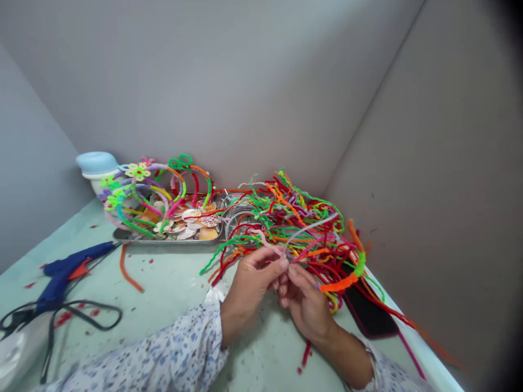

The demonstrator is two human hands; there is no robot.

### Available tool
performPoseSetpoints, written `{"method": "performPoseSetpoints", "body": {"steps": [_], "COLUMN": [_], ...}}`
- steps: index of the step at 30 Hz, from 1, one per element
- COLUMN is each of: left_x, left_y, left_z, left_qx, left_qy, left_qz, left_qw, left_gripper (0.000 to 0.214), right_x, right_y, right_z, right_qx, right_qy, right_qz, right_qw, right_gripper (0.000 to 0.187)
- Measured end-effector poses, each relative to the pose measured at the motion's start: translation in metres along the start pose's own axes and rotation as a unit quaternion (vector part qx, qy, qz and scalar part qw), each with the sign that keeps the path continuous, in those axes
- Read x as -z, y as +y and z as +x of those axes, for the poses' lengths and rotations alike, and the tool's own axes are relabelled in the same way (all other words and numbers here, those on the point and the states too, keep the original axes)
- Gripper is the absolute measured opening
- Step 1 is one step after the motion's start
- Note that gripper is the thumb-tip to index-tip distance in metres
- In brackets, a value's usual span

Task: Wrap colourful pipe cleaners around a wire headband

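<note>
Grasping headband [342, 283], part-wrapped orange and green, between left hand [254, 279] and right hand [309, 306], arcing toward two o'clock. Touching pale pink stem [265, 239] with left hand. Near heap of fuzzy stems [281, 209] at one o'clock; well apart from glue gun [77, 262] at nine o'clock.

Curved headband [342, 285], ends rightward, 1 side bare grey, the other fuzzy orange-and-green.

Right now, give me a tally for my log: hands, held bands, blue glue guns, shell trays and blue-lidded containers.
Hands: 2 (left hand, right hand)
Held band: 1
Blue glue gun: 1
Shell tray: 1
Blue-lidded container: 1
Total: 6
</note>
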State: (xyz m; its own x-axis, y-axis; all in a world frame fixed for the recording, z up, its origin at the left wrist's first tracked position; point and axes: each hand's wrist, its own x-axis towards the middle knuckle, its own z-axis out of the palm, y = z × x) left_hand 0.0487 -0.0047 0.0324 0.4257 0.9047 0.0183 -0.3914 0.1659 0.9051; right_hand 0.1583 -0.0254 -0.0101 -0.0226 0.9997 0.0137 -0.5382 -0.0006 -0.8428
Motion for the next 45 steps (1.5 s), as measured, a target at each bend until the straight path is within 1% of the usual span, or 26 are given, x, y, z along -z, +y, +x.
{"method": "performPoseSetpoints", "body": {"steps": [3, 5, 7, 10, 13, 15, 17, 21, 23, 27, 30, 32, 37, 40, 43, 45], "left_x": [0.003, 0.004, 0.004, 0.003, 0.002, 0.002, 0.003, 0.010, 0.014, 0.020, 0.024, 0.027, 0.031, 0.033, 0.035, 0.035], "left_y": [-0.003, -0.004, -0.004, -0.003, 0.002, 0.005, 0.007, 0.004, -0.001, -0.010, -0.014, -0.016, -0.019, -0.020, -0.017, -0.015], "left_z": [0.001, 0.000, 0.001, 0.001, 0.001, 0.001, 0.003, 0.009, 0.011, 0.014, 0.015, 0.015, 0.015, 0.014, 0.012, 0.010], "left_qx": [-0.027, -0.044, -0.048, -0.051, -0.063, -0.072, -0.088, -0.154, -0.154, -0.121, -0.103, -0.101, -0.110, -0.140, -0.164, -0.167], "left_qy": [0.048, 0.071, 0.065, 0.046, 0.050, 0.055, 0.072, 0.120, 0.128, 0.121, 0.113, 0.122, 0.134, 0.131, 0.113, 0.086], "left_qz": [0.030, 0.054, 0.062, 0.050, 0.043, 0.060, 0.096, 0.171, 0.170, 0.142, 0.158, 0.175, 0.195, 0.231, 0.267, 0.276], "left_qw": [0.998, 0.995, 0.995, 0.996, 0.996, 0.994, 0.989, 0.966, 0.965, 0.975, 0.975, 0.972, 0.965, 0.954, 0.943, 0.943], "left_gripper": [0.018, 0.017, 0.017, 0.019, 0.028, 0.031, 0.029, 0.010, 0.007, 0.013, 0.014, 0.015, 0.015, 0.013, 0.011, 0.010], "right_x": [0.000, 0.000, -0.001, -0.001, -0.001, 0.000, 0.001, 0.004, 0.004, 0.005, 0.006, 0.007, 0.007, 0.006, 0.004, 0.004], "right_y": [0.002, 0.002, 0.002, 0.001, 0.000, 0.000, 0.000, 0.001, 0.002, 0.003, 0.005, 0.007, 0.008, 0.007, 0.005, 0.004], "right_z": [0.001, 0.001, 0.001, 0.002, 0.004, 0.004, 0.003, 0.004, 0.005, 0.009, 0.011, 0.011, 0.011, 0.011, 0.010, 0.009], "right_qx": [-0.024, -0.036, -0.034, -0.014, -0.002, -0.005, -0.017, -0.044, -0.045, -0.073, -0.077, -0.072, -0.072, -0.076, -0.079, -0.085], "right_qy": [0.012, 0.025, 0.029, 0.010, -0.004, -0.001, 0.003, 0.012, 0.011, 0.022, 0.017, 0.007, 0.007, 0.010, 0.018, 0.022], "right_qz": [0.002, 0.004, 0.008, 0.017, 0.042, 0.055, 0.059, 0.058, 0.048, 0.024, 0.006, -0.007, -0.039, -0.043, -0.039, -0.028], "right_qw": [1.000, 0.999, 0.999, 1.000, 0.999, 0.998, 0.998, 0.997, 0.998, 0.997, 0.997, 0.997, 0.997, 0.996, 0.996, 0.996], "right_gripper": [0.021, 0.018, 0.018, 0.022, 0.024, 0.023, 0.021, 0.019, 0.020, 0.019, 0.021, 0.022, 0.024, 0.025, 0.024, 0.023]}}
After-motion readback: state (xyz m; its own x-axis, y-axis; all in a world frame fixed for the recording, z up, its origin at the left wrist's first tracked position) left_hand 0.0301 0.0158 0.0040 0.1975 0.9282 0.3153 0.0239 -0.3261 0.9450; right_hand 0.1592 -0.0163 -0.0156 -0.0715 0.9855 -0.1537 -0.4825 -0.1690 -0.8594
